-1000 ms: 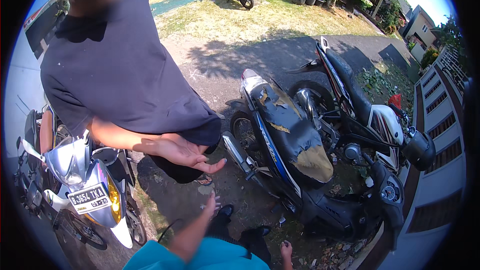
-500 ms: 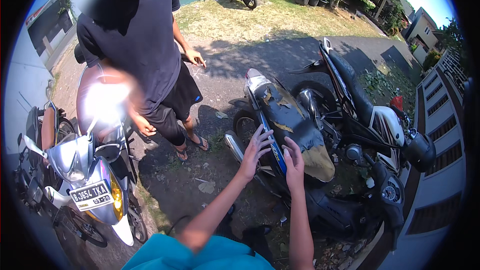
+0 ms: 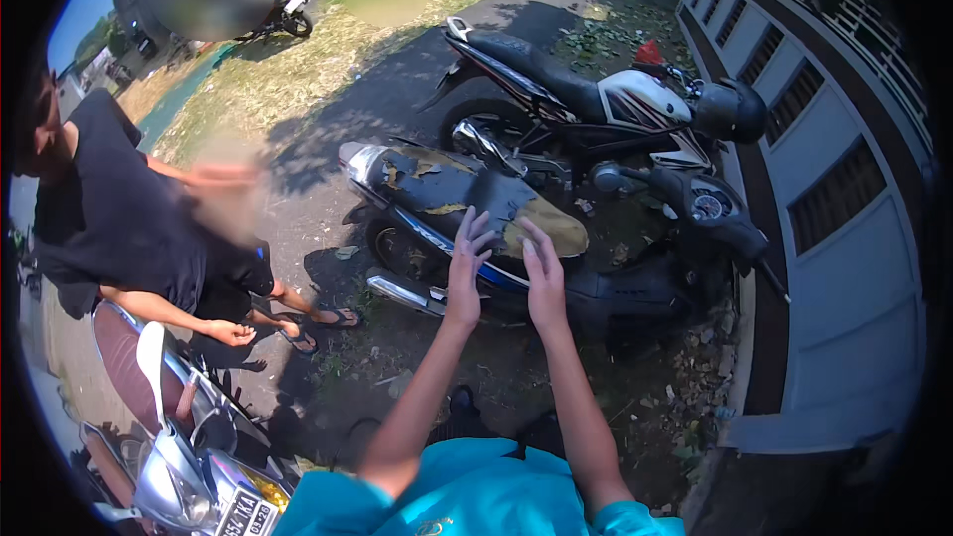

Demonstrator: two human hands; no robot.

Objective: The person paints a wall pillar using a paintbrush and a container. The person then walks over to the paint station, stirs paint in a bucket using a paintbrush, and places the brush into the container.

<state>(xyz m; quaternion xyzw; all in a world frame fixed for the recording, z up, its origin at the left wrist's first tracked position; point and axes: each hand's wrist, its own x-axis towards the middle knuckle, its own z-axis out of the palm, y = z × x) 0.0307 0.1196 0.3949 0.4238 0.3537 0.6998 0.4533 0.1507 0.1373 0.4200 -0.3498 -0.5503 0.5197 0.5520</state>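
Observation:
Both my arms reach forward over the ground, palms facing each other with a gap between them. My left hand point(image 3: 467, 268) has its fingers spread and holds nothing. Beside it, my right hand point(image 3: 543, 273) is likewise empty, fingers apart and slightly bent. Just beyond them stands a blue and black scooter point(image 3: 427, 233). Its torn seat point(image 3: 447, 184) has peeling black covering, with tan foam point(image 3: 546, 228) bare at the front end. In the picture my hands overlap the scooter's side and seat edge; whether they touch it I cannot tell.
A white and black motorcycle point(image 3: 645, 99) with a dark helmet point(image 3: 730, 111) stands behind the scooter. At left is a person in a dark shirt point(image 3: 124, 199), near a silver scooter point(image 3: 179, 481). A grey wall point(image 3: 844, 268) runs along the right; dry grass point(image 3: 377, 15) lies beyond the road.
My view has swung right, so the person and silver scooter sit farther left and more wall shows. My hands stay raised and apart, now more level with each other.

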